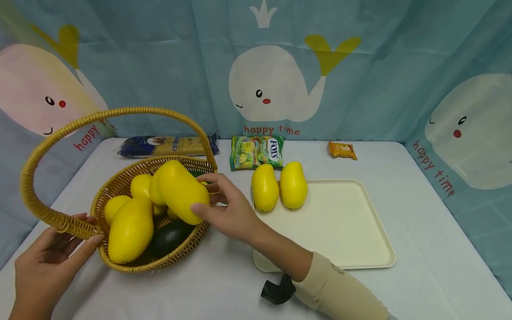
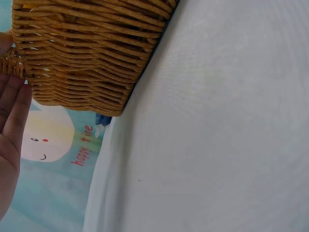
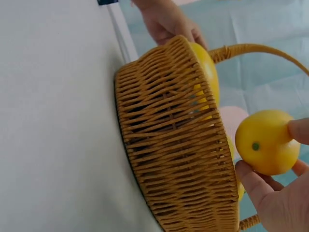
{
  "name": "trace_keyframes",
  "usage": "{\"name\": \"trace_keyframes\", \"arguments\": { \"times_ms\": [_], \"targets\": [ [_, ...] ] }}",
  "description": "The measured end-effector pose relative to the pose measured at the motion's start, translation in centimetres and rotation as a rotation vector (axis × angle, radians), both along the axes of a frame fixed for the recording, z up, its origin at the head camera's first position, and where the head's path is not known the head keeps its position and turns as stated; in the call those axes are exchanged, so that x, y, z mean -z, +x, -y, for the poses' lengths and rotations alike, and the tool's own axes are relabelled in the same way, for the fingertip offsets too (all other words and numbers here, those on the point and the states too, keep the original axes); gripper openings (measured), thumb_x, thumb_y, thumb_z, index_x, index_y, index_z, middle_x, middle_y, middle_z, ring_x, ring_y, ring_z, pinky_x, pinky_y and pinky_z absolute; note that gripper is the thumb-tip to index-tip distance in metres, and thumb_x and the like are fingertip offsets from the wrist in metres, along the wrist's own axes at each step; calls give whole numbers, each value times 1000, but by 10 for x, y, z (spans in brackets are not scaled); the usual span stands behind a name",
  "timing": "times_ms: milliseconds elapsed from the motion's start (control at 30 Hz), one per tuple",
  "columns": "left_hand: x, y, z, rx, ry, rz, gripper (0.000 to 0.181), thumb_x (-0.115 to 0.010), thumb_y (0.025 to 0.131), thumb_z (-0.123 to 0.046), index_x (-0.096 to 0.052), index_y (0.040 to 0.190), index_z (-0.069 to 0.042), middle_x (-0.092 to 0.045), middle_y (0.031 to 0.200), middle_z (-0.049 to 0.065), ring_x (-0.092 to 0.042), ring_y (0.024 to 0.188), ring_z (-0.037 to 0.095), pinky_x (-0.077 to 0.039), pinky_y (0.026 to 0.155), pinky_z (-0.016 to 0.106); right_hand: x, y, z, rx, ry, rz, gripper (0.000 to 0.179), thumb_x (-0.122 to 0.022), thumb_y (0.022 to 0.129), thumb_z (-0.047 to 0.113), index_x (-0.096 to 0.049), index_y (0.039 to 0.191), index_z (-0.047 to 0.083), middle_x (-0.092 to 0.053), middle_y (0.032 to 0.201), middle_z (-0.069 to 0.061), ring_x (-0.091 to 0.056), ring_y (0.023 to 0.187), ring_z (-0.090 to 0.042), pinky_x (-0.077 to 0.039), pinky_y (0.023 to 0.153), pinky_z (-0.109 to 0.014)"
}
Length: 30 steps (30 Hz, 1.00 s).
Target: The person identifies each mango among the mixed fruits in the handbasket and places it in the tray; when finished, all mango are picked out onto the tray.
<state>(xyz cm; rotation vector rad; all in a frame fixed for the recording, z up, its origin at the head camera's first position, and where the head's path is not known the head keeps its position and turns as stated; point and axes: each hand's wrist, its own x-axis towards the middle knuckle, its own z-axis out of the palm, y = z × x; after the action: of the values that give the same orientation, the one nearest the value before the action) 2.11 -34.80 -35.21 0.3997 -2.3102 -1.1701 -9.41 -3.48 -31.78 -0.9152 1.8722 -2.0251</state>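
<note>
A yellow mango (image 1: 182,191) is gripped between the thumb and fingers of my right hand (image 1: 230,209), above the right side of a wicker basket (image 1: 188,246). The right wrist view shows the green stem spot on this mango (image 3: 268,140), which sits past the rim. My left hand (image 1: 52,262) holds the base of the basket's arched handle (image 1: 68,222) at the left, thumb on one side and fingers on the other. Inside the basket lie another mango (image 1: 131,231), several smaller yellow fruits (image 1: 141,186) and a dark green avocado-like fruit (image 1: 171,238).
Two mangoes (image 1: 265,187) lie side by side at the left edge of a cream tray (image 1: 340,226). Behind stand a pasta packet (image 1: 168,146), a green FOX'S candy bag (image 1: 257,152) and a small orange packet (image 1: 342,150). A black object (image 1: 278,290) lies near the right sleeve.
</note>
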Motion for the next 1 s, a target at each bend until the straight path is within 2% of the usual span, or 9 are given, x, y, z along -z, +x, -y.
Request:
{"name": "trace_keyframes", "arguments": {
  "times_ms": [333,500,733,867,1000],
  "targets": [
    [-2,-2,1,9,-3,-13,58,-74,81,16,-60,134,0,-63,122,0,-62,107,5,-50,87,10,-3,-5,-20,66,19,24,47,-68,94,3,-48,137,8,-56,129,-17,-63,102,-23,-60,87,-33],
    [-2,-2,2,14,-4,-9,57,-74,81,16,-59,134,1,-63,122,0,-62,107,4,-50,86,10,-2,-8,-28,93,26,30,47,-68,94,3,-47,136,8,-57,127,-17,-64,101,-25,-61,87,-35],
    [2,-2,2,-17,30,14,53,-75,83,11,-60,132,1,-63,119,-7,-61,102,0,-49,84,7,0,-14,-42,146,37,24,45,-68,94,2,-46,133,6,-55,129,-16,-65,100,-27,-61,85,-36],
    [2,-2,1,-7,21,11,55,-75,82,12,-60,133,0,-63,119,-6,-62,103,1,-49,84,7,1,-17,-53,190,54,7,44,-69,94,2,-46,131,5,-55,129,-16,-65,100,-28,-61,84,-36],
    [2,0,3,6,19,4,58,-75,81,14,-59,135,-1,-63,121,-4,-62,105,2,-50,85,8,1,-19,-66,221,66,31,45,-69,93,3,-45,131,3,-56,126,-17,-65,99,-30,-62,83,-36]
  ]
}}
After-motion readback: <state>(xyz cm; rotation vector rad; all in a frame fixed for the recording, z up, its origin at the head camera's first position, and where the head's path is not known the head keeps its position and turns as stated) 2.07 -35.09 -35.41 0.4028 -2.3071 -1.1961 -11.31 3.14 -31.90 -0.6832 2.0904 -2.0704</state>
